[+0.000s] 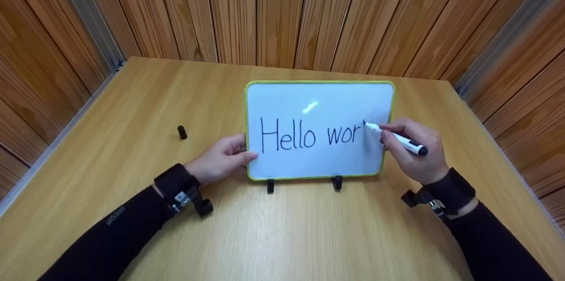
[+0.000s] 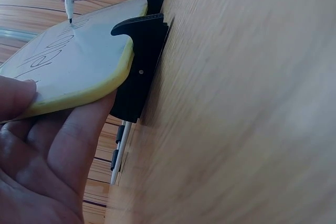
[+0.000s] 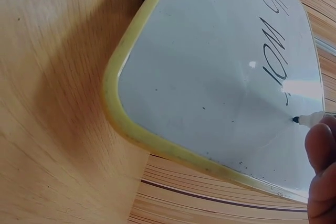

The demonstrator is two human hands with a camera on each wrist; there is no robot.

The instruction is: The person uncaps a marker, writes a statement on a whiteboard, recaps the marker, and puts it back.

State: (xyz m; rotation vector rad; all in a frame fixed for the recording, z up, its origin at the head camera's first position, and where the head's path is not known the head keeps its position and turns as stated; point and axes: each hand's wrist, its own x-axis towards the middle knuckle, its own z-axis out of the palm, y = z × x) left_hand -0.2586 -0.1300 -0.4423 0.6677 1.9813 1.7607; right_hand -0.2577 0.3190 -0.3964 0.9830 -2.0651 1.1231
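Observation:
A small whiteboard (image 1: pixel 309 162) with a yellow-green rim leans on a black stand (image 1: pixel 337 182), bearing "Hello wor" in black. My left hand (image 1: pixel 220 157) grips its left edge, thumb on the face and fingers behind, as the left wrist view also shows. In my right hand (image 1: pixel 419 151) I pinch a white marker (image 1: pixel 406 142) with a black end. The marker's dark tip (image 3: pixel 296 119) is right at the board's surface, just past the "r". A black marker cap (image 1: pixel 182 132) lies on the table to the left of the board.
The wooden table (image 1: pixel 282 237) runs back to a wood-plank wall (image 1: pixel 278 16), with more plank walls at both sides. In the left wrist view, the stand's black bracket (image 2: pixel 139 66) hooks round the board's lower rim. Black bands with small cameras sit on both wrists.

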